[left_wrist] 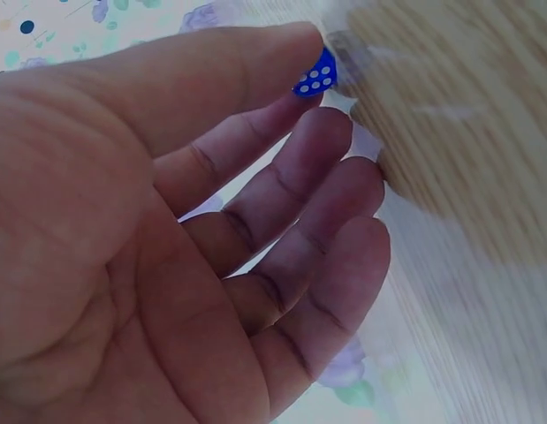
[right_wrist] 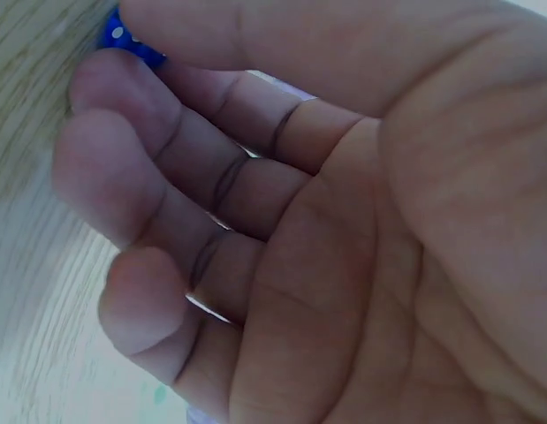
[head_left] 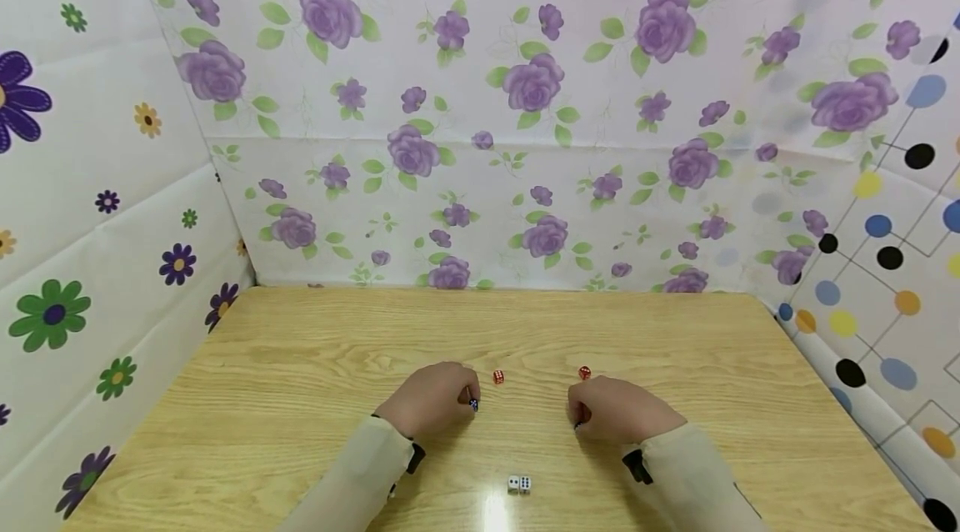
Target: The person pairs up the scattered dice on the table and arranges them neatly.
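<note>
Between thumb and index finger, my left hand [head_left: 433, 399] pinches a blue die [left_wrist: 316, 77] with white dots. The other fingers of that hand curl loosely beneath, as the left wrist view shows. My right hand [head_left: 621, 409] grips a second blue die [right_wrist: 121, 37] at its fingertips, low over the wooden table; the thumb covers much of that die. A red die [head_left: 498, 377] lies just right of my left hand. Another red die [head_left: 585, 372] sits right behind my right hand's knuckles. Two white dice [head_left: 519, 484] stand side by side nearer to me, between the forearms.
The wooden table [head_left: 315, 348] has a pale, light-grained top with a bright glare spot near its front. Flowered cloth [head_left: 480, 207] hangs along its back edge. A cloth with daisies [head_left: 112, 265] borders the left side, and a dotted cloth [head_left: 877, 282] the right.
</note>
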Available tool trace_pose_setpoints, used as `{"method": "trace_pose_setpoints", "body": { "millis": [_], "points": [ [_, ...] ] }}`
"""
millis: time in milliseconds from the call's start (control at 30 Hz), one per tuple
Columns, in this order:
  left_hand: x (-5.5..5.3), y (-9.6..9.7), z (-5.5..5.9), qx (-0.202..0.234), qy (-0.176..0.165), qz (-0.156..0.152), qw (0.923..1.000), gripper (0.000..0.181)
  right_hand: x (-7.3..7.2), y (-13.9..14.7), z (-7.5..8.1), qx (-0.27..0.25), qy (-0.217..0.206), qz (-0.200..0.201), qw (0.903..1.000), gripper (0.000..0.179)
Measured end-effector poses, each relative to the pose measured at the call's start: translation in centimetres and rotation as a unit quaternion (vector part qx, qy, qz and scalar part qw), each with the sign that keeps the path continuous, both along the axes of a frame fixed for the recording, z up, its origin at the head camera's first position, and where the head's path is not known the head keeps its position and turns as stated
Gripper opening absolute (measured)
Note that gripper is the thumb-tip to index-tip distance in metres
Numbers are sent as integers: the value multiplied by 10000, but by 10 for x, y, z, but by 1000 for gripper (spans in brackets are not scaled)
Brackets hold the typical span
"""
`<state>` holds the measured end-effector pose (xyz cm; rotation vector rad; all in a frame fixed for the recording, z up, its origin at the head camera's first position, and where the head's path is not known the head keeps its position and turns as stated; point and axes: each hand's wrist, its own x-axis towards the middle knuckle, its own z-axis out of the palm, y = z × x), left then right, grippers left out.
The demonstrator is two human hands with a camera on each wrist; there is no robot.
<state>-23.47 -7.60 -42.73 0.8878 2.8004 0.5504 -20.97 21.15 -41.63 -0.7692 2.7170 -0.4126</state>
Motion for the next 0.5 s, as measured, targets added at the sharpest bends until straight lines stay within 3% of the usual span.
{"method": "trace_pose_setpoints", "body": {
  "millis": [300, 500],
  "points": [
    [1, 3, -3, 36, 20, 19, 10000, 5, -1, -1, -1, -195, -187, -39, 9996, 11],
    [5, 11, -3, 236, -102, -122, 9996, 6, -3, -3, -5, -341, 62, -216, 9992, 14]
  ]
}}
